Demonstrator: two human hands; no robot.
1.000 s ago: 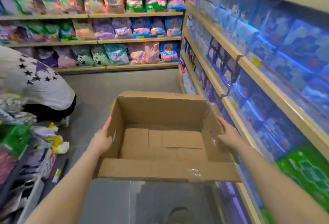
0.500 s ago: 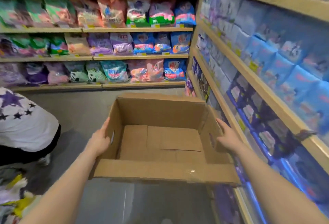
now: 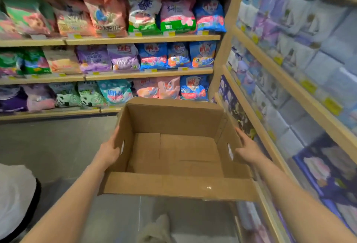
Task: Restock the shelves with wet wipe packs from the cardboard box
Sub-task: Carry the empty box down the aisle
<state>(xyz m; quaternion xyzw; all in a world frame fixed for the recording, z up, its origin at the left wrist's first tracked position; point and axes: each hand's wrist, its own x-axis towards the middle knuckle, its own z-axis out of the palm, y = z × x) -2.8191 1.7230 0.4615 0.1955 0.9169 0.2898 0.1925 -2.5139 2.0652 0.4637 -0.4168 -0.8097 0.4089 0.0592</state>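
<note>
Right now I carry the cardboard box (image 3: 173, 152) in mid-air over the aisle floor, my left hand (image 3: 109, 151) gripping its left wall and my right hand (image 3: 249, 151) gripping its right wall. It looks empty; no wet wipe packs show inside. The shelves (image 3: 270, 119) stand close on the right, so a swing that way could clip them.

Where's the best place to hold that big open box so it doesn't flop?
Hold the box by its two short side walls, one hand from each side, as the left hand and right hand do now. It is wide and open-topped, and each wall seems to have a small cut-out for fingers.
</note>
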